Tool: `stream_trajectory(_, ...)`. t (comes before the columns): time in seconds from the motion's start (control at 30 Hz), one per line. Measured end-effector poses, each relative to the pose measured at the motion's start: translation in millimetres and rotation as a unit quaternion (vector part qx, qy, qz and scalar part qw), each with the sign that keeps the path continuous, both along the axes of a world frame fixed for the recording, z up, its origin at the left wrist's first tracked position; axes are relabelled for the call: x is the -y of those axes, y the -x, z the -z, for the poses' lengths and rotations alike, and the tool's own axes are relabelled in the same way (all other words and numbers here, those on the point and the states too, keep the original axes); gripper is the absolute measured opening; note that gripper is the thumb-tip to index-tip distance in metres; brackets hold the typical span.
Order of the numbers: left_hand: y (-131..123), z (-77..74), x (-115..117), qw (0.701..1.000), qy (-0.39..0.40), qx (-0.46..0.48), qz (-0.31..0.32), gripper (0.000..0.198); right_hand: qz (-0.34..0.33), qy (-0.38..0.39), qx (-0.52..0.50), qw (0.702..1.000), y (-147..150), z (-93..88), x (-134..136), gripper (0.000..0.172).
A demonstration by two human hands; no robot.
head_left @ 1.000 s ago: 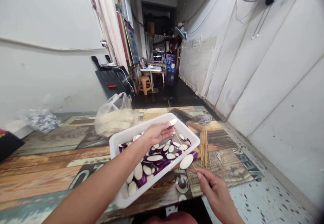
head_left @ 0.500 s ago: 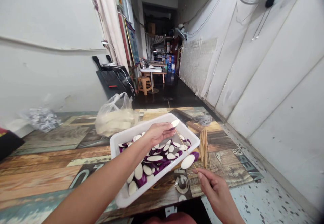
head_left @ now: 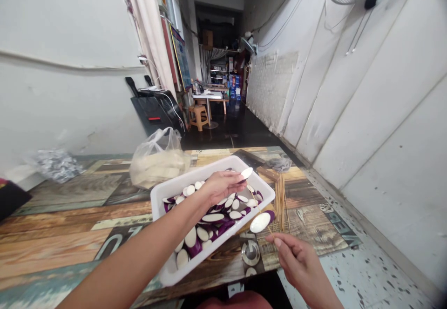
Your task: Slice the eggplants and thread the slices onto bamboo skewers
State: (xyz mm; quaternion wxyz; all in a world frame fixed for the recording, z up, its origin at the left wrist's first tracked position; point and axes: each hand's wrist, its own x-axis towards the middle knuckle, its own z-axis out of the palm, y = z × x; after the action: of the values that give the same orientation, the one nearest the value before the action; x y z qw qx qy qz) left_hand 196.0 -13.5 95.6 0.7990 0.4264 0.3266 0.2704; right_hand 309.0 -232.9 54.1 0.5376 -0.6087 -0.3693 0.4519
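My left hand [head_left: 225, 185] reaches over a white plastic tub [head_left: 161, 267] and pinches an eggplant slice [head_left: 246, 173] near the tub's far right corner. My right hand [head_left: 295, 253], fingers closed, grips the lower end of a thin wooden skewer [head_left: 271, 231]. One eggplant piece [head_left: 260, 223], white-faced with purple skin, is threaded on that skewer in front of the fingers. The skewer's upper end points up toward the slice in my left hand; whether the tip touches it I cannot tell. Many cut eggplant pieces [head_left: 213, 217] lie inside the tub.
A bundle of loose skewers [head_left: 280, 202] lies right of the tub beside a cleaver [head_left: 267, 174] with a wooden handle. Behind the tub, to the left, sits a clear plastic bag [head_left: 159, 162] with pale contents. The patterned wooden table [head_left: 63, 234] supports everything.
My left hand has moved slightly right and down with its eggplant slice. My right hand stays nearly in place with the skewer, and the view has shifted a little.
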Motion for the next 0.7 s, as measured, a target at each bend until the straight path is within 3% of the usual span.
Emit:
stream_trajectory(0.17, 0, 0.9, 5, 1.0, -0.003, -0.013, 0.002, 0.013, 0.001, -0.015, 0.002, 1.0, 2, -0.9, -7, 0.043)
stream_trajectory(0.23, -1, 1.2, 12, 0.999, -0.019, -0.023, 0.035, 0.015, 0.013, -0.034, 0.021, 0.999, 2, -0.6, -14, 0.043)
stream_trajectory(0.37, -5, 2.2, 27, 0.979, -0.148, -0.073, 0.118, 0.024, 0.057, -0.082, 0.068, 0.993, -4, 3.6, -34, 0.039)
stream_trajectory(0.47, -5, 7.1, 25, 0.917, -0.353, -0.151, 0.109, 0.028, 0.09, -0.108, 0.081, 0.987, -14, 8.4, -44, 0.039)
stream_trajectory(0.57, -6, 18.4, 12, 0.803, -0.533, -0.258, 0.066, 0.03, 0.104, -0.114, 0.071, 0.986, -24, 10.8, -45, 0.039)
stream_trajectory(0.63, -8, 28.3, 4, 0.745, -0.588, -0.308, 0.074, 0.032, 0.11, -0.114, 0.066, 0.985, -27, 11.1, -41, 0.039)
stream_trajectory(0.7, -11, 38.1, 1, 0.715, -0.607, -0.331, 0.104, 0.031, 0.107, -0.113, 0.061, 0.986, -28, 11.2, -38, 0.039)
